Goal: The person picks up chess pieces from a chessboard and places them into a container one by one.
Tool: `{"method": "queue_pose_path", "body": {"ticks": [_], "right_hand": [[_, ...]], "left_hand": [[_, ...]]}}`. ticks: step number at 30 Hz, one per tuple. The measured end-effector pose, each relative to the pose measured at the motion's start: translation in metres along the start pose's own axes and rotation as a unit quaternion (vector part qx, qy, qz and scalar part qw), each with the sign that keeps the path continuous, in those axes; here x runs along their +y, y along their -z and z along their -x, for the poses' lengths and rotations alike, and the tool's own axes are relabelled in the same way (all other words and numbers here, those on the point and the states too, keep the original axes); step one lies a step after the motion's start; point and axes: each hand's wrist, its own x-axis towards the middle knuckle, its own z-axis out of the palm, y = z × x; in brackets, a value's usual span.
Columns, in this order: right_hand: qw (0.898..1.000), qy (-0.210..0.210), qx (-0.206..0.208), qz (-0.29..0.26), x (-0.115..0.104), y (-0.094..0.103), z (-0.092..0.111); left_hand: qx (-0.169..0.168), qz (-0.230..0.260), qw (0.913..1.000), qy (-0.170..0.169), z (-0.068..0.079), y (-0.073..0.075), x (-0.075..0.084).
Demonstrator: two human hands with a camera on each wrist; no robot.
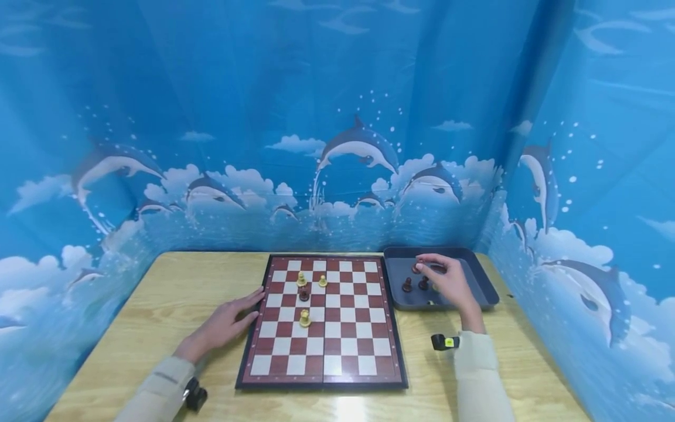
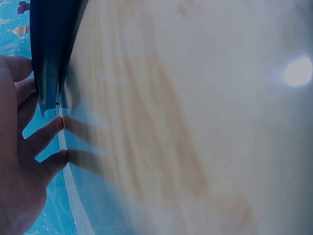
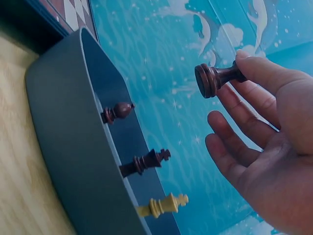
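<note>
My right hand pinches a dark brown chess piece between thumb and fingers, base outward and its top covered by the fingertips. It is above the grey tray. Inside the tray stand a dark bishop, a dark king and a yellow king. My left hand lies along the left edge of the chessboard, fingers extended with the fingertips at its rim. On the board are three yellow pieces, among them a yellow rook, and one dark piece.
The tray stands against the board's right side, toward the back of the wooden table. A blue curtain printed with dolphins hangs behind and at both sides. Each wrist wears a small black camera, such as the right one.
</note>
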Motion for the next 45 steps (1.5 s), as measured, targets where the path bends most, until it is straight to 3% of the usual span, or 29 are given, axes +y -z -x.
{"method": "queue_pose_path", "body": {"ticks": [7,16,39,45], "right_hand": [[1.0,-0.005,0.012,-0.014,0.019,0.011,-0.002],[0.998,0.003,0.056,0.023,0.052,0.02,-0.004],[0.989,-0.023,0.131,0.062,0.071,0.028,-0.006],[0.989,-0.007,0.137,0.053,0.094,0.028,-0.008]], "left_hand": [[-0.001,-0.003,1.0,-0.003,-0.002,0.001,0.001],[0.001,-0.004,1.0,-0.002,0.001,0.001,0.002],[0.007,-0.003,0.9999,-0.007,-0.002,0.002,0.001],[0.001,-0.003,1.0,-0.007,-0.002,0.002,0.002]]}}
